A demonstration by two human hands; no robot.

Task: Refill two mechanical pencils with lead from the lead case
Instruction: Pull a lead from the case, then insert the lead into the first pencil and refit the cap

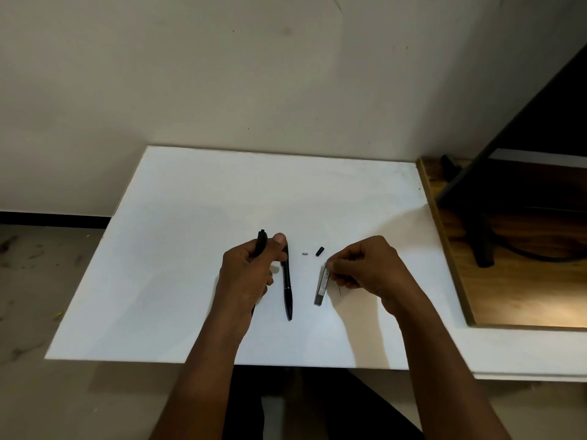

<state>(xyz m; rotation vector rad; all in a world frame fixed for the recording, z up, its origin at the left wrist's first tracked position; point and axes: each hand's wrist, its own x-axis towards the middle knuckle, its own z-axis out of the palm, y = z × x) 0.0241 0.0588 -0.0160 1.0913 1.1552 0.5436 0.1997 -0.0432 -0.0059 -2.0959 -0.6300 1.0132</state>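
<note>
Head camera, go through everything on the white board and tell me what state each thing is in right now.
Left hand: closed around one pencil.
Held pencil: upright, top end showing.
Second pencil: lying flat, untouched.
Lead case: lying on the board, top end at the right fingertips.
Right hand: pinching at the case.
Black cap: off, lying loose.
White eraser: loose beside cap.

**Both hands working above the white board**

Both bare forearms reach in from the board's (190, 217) near edge and angle toward its middle. The left hand (246, 274) is curled in a loose fist, thumb up and pressed against the index finger, knuckles facing the camera. The right hand (365, 268) sits to its right, well apart, fingers bent inward, thumb and fingertips (330, 265) pinched together toward the left, wrist slightly raised.
</note>
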